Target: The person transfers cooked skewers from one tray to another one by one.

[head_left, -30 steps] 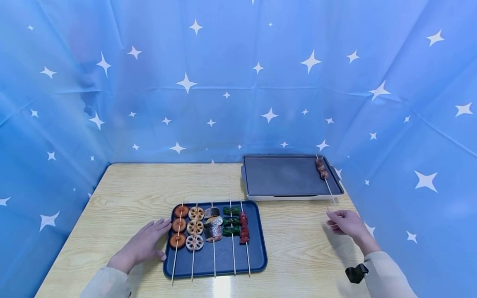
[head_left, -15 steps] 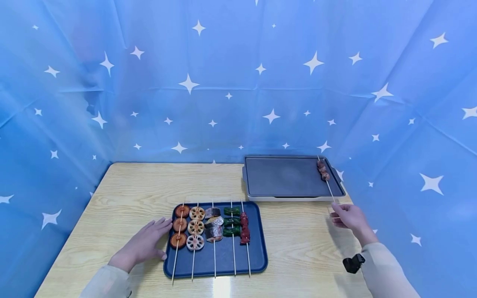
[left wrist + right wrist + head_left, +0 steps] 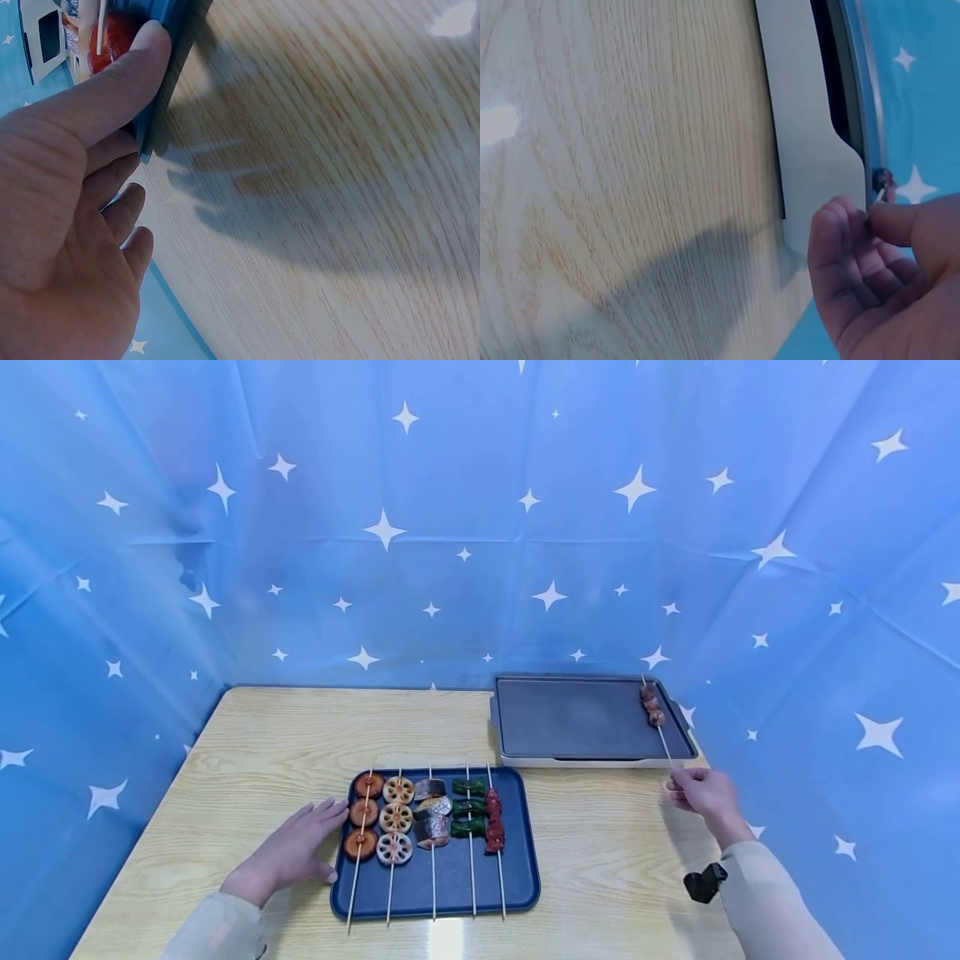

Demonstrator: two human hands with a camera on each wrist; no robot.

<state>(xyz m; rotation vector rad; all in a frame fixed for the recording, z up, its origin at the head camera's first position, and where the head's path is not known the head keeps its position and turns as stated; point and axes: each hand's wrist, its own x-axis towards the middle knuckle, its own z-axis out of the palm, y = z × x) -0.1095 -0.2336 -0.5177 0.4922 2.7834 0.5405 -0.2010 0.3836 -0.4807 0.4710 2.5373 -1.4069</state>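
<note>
Between thumb and fingers, my right hand point(image 3: 705, 793) pinches the stick end of a brown meat skewer point(image 3: 652, 707). The skewer's meat lies at the right end of a dark griddle plate point(image 3: 573, 714). In the right wrist view the pinching fingertips point(image 3: 832, 214) are just off the griddle's pale front side point(image 3: 802, 112). My left hand point(image 3: 296, 852) rests at the left edge of a blue tray point(image 3: 450, 889), fingers extended. Seen from the left wrist, its thumb point(image 3: 112, 94) lies on the tray's rim point(image 3: 159, 75), beside a reddish-brown round piece point(image 3: 112, 43).
On the tray lie skewers side by side: brown round slices point(image 3: 364, 812), lotus root point(image 3: 395, 818), fish pieces point(image 3: 432, 818), green pepper point(image 3: 468, 807) and red meat point(image 3: 494, 822). A wooden table point(image 3: 300, 727) carries everything. Blue star-patterned cloth point(image 3: 465, 510) hangs behind and at both sides.
My right hand has come slightly up towards the griddle and now pinches the meat skewer's stick. The head view has shifted a little; my left hand stays at the tray.
</note>
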